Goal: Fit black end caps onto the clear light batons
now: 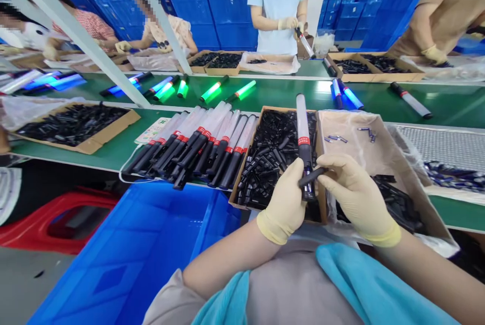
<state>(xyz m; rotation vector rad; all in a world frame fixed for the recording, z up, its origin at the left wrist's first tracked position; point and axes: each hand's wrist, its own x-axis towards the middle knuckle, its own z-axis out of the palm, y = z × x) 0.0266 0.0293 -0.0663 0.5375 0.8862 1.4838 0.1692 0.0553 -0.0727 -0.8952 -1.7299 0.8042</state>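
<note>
Two hands are in use, both in cream gloves. My left hand [285, 198] is closed around the black handle of one unlit light stick [302, 125]; the clear tube points to 12 o'clock, with one red band at its base. My right hand [356, 196] pinches one black strip [312, 177] between thumb and fingers; the strip crosses in front of the handle, and I cannot tell whether the two touch.

Beneath the stick, towards 11 o'clock, one cardboard box [322, 209] carries black parts, too many to count. At 2 o'clock, one lined box [358, 155] holds several small cylinders [336, 138], not firmly countable, and more black parts.

At 10 o'clock, over ten unlit sticks [204, 138] lie overlapped on the green worktop [109, 154]; exact count obstructed. At 11 o'clock, four sticks glow green [214, 88]; at 1 o'clock, two glow blue [351, 96]. One blue bin [151, 214] stands at 8 o'clock.
</note>
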